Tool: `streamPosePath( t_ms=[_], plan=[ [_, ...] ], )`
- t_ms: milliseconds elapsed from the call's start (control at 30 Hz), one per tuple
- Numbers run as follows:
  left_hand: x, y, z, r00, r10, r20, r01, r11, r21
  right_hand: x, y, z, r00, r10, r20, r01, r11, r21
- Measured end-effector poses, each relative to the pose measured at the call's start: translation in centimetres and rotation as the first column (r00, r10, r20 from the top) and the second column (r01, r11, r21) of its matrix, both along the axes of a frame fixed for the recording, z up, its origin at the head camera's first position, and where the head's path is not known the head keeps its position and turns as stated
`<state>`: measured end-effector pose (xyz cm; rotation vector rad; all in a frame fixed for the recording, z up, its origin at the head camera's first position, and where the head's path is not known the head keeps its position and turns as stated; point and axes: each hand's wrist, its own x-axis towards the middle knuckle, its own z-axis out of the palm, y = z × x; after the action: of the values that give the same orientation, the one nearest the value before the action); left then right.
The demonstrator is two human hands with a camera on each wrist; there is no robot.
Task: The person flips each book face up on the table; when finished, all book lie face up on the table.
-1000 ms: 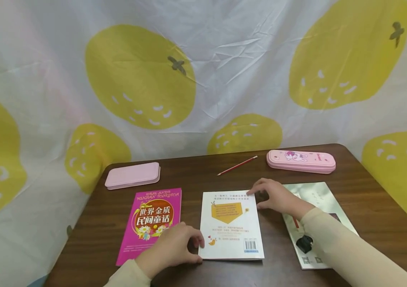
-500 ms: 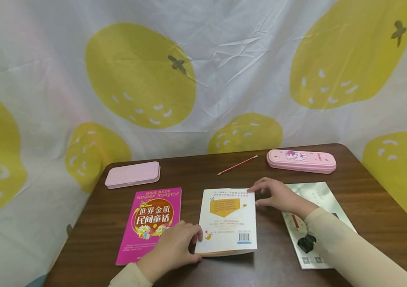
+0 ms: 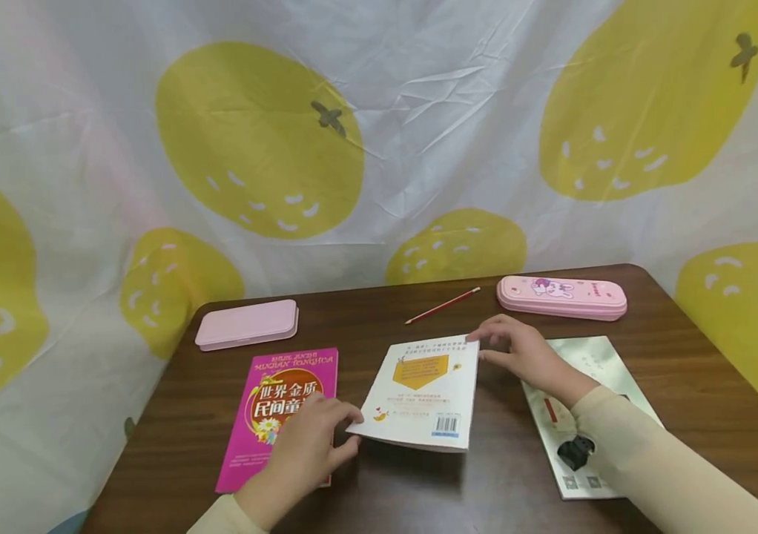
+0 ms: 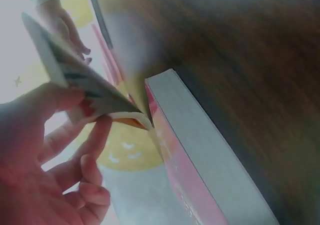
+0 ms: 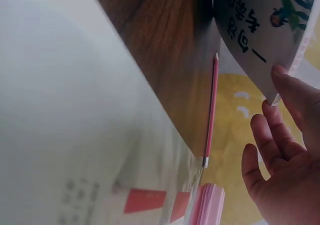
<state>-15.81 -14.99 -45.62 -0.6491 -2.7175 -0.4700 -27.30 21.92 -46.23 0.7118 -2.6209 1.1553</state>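
Head view: white book [image 3: 419, 397] is off the table [image 3: 379, 489], tilted, back cover up, held between both hands. Left hand [image 3: 305, 452] pinches its near-left corner, thumb on top, fingers under (left wrist view confirms: thumb [image 4: 47, 97] above the cover, fingers [image 4: 95, 140] below). Right hand [image 3: 519, 354] holds the far-right corner; the right wrist view shows one finger [image 5: 295, 92] on the cover edge, the others loosely spread beside it. Hands are well apart, one at each diagonal corner. Pink book [image 3: 282, 415] lies flat just left of the white one, partly under the left hand. A third book [image 3: 592, 371] lies flat under the right forearm. At the far edge: red pencil [image 3: 442, 306], pink pencil case [image 3: 561, 297], pink box [image 3: 247, 325].
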Motion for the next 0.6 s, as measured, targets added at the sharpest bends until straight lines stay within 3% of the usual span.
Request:
streamPosePath(
  t_ms=[200,433,600],
  plan=[
    [-0.5,-0.2,0.3,0.994,0.055,-0.091,-0.039,0.984,0.171,-0.1,0.3,0.6,1.000,-0.003,-0.020,0.002,0.998,-0.058],
    [-1.1,-0.7,1.5,0.987,0.019,-0.161,0.030,0.954,0.300,0.2,0.3,1.7,0.999,0.046,0.009,-0.042,0.972,-0.230],
    [-1.2,-0.7,1.7,0.974,0.015,-0.228,0.073,0.925,0.373,0.2,0.4,2.4,0.999,0.045,0.012,-0.041,0.976,-0.215]
  ],
)
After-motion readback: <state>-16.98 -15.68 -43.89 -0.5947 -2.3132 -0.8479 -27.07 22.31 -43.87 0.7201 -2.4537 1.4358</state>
